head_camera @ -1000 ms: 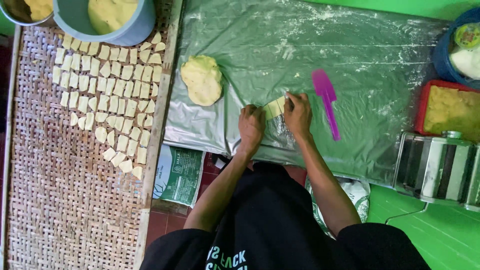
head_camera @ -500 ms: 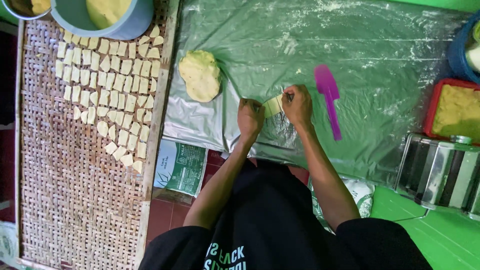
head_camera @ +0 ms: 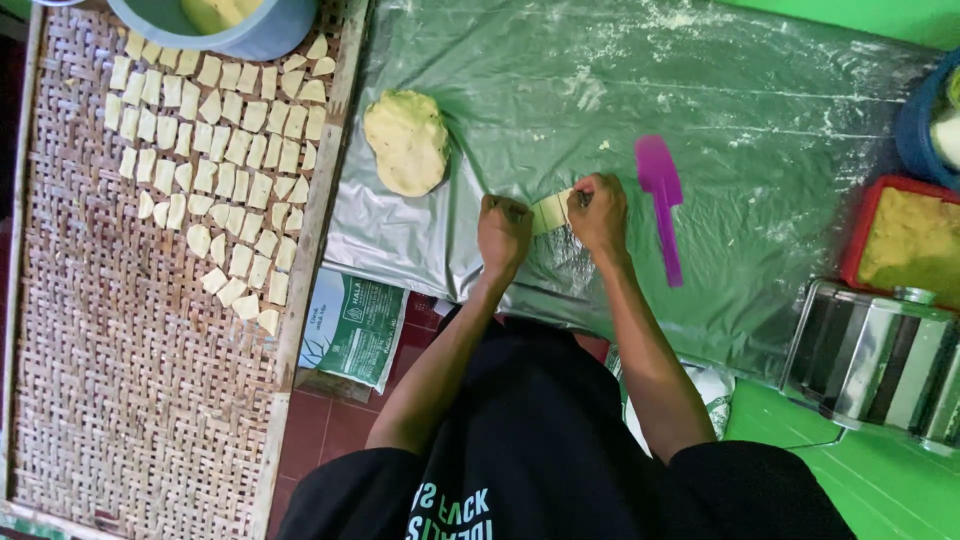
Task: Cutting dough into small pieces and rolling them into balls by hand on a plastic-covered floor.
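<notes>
My left hand and my right hand sit close together on a flour-dusted plastic sheet. Between them lies a small pale yellow strip of dough, and both hands pinch it at its ends. A flat round lump of yellow dough rests on the sheet to the left of my hands. A purple plastic scraper lies just to the right of my right hand.
A woven bamboo tray at left carries several rows of small cut dough pieces. A grey-blue bowl of dough stands at its top. At right are a metal pasta roller, a red container and a blue bowl.
The view has shifted slightly. My hands stay at the same spot on the sheet, still working the dough strip.
</notes>
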